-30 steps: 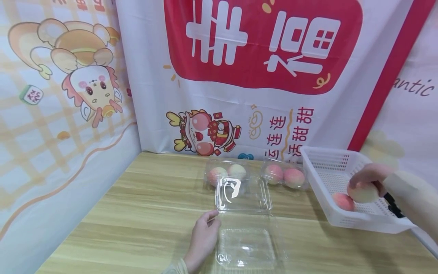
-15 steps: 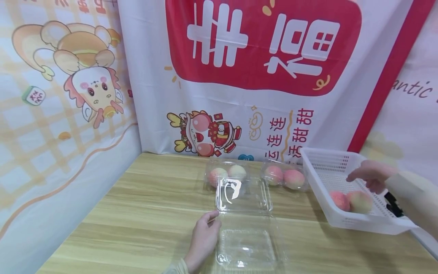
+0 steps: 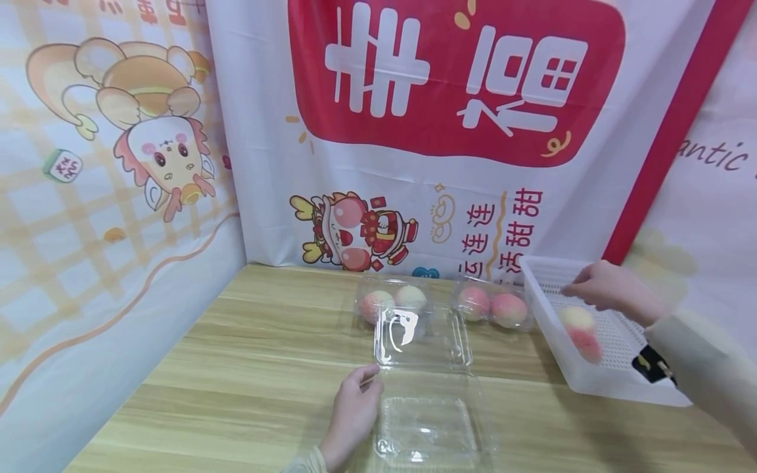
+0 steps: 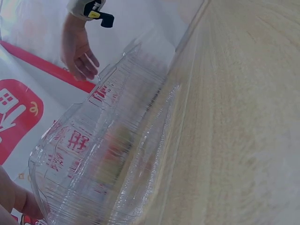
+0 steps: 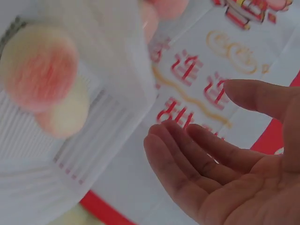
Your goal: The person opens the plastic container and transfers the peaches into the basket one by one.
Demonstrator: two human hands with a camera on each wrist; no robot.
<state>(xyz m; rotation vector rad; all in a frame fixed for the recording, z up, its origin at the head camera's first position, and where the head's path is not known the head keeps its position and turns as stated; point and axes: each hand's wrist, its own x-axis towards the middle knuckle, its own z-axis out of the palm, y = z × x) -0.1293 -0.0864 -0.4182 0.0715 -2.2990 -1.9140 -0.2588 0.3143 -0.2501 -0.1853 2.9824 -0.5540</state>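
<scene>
Left hand [image 3: 351,407]: at rim of container [image 3: 422,424], probably steadying—cannot tell whether pinching.
Right hand [image 3: 615,292]: empty, near basket [image 3: 621,387]—walls corral peaches [image 3: 585,345].

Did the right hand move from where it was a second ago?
Yes. In the head view, the right hand has moved leftward and away from the camera, closer to the far left corner of the white basket.
</scene>
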